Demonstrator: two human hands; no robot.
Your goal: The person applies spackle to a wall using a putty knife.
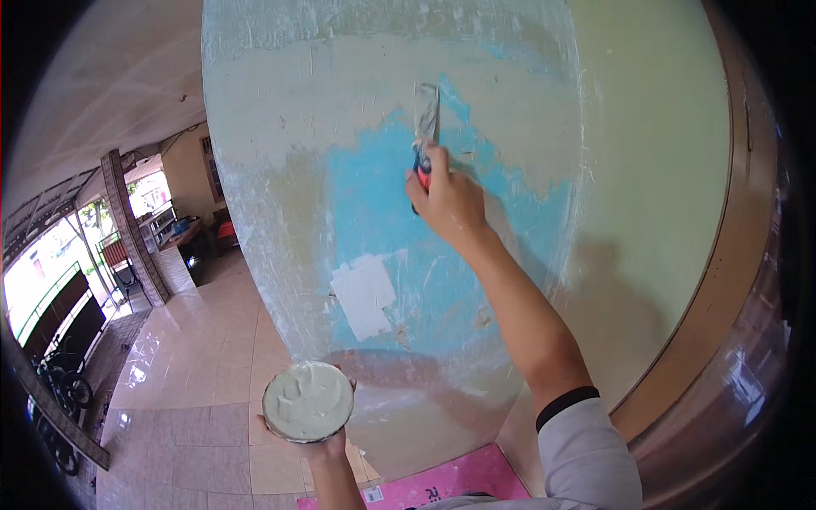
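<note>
My right hand [446, 195] grips the red and black handle of a putty knife [426, 115], its smeared blade against a patchy wall [280, 102] of cream and grey filler with exposed turquoise areas. A pale white patch [361, 293] lies lower on the turquoise. My left hand [327, 442] holds a round container [308, 401] of pale grey-green paste from underneath, low in front of the wall; its fingertips show at either side of the rim, the rest partly hidden.
A pink board [450, 476] lies at the wall's foot. To the right are a pale green wall [646, 153] and brown door frame [727, 229]. At left are a tiled floor [187, 348], a column [132, 225], a counter [183, 238], a gate [47, 310] and motorbikes [64, 391].
</note>
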